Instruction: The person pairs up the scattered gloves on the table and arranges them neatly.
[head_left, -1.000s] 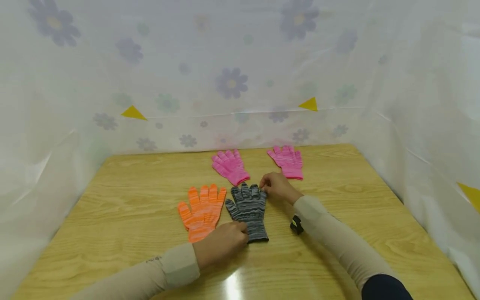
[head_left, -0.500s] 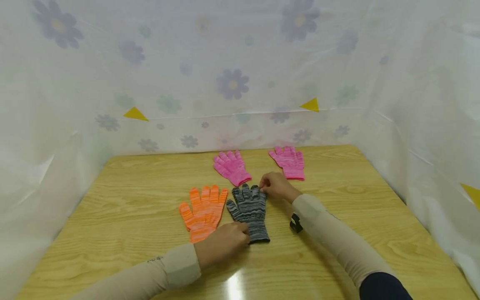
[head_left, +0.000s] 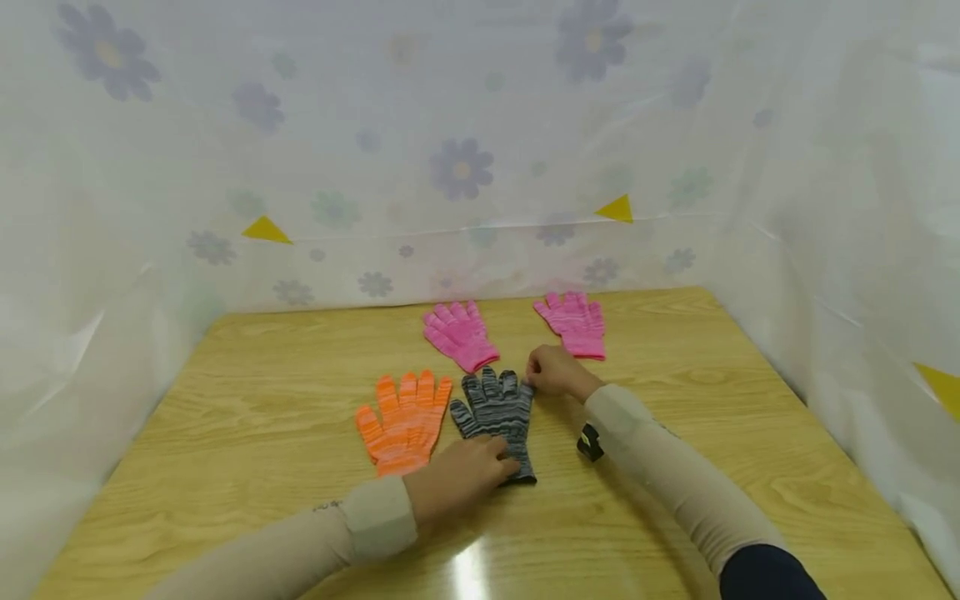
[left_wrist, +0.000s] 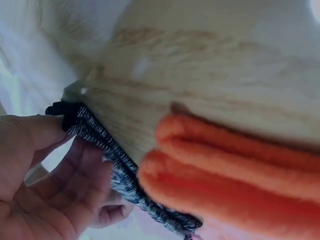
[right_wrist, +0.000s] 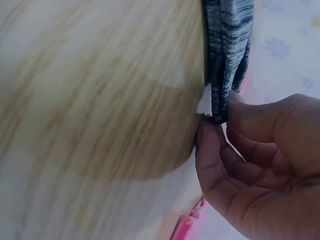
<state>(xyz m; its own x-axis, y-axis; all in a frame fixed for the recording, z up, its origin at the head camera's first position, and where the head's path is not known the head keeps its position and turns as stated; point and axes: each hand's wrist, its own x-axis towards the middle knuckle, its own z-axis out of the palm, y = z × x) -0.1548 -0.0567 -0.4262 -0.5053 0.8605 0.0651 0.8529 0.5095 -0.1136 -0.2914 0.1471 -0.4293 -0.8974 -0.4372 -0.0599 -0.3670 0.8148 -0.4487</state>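
Observation:
A grey-and-black striped knit glove (head_left: 501, 413) lies flat with its fingers pointing away, in the middle of the head view. My left hand (head_left: 467, 473) is over its cuff. In the left wrist view the thumb touches the dark cuff edge (left_wrist: 70, 117), and the loosely bent fingers stand apart from the thumb beside the glove. My right hand (head_left: 558, 372) pinches the tip of the glove's rightmost finger (right_wrist: 220, 102) between thumb and index finger. Just left of the grey glove lies an orange knit glove (head_left: 405, 421), its cuff partly hidden by the left hand.
Two pink knit gloves, one left (head_left: 461, 335) and one right (head_left: 576, 325), lie farther back on the wooden table (head_left: 262, 400). A flowered white sheet (head_left: 360, 167) with yellow triangles encloses the table's back and sides.
My left hand has shifted right over the grey glove's cuff, and its fingers have spread from their earlier pinch. The right hand has turned slightly at the fingertip. The gloves lie as before.

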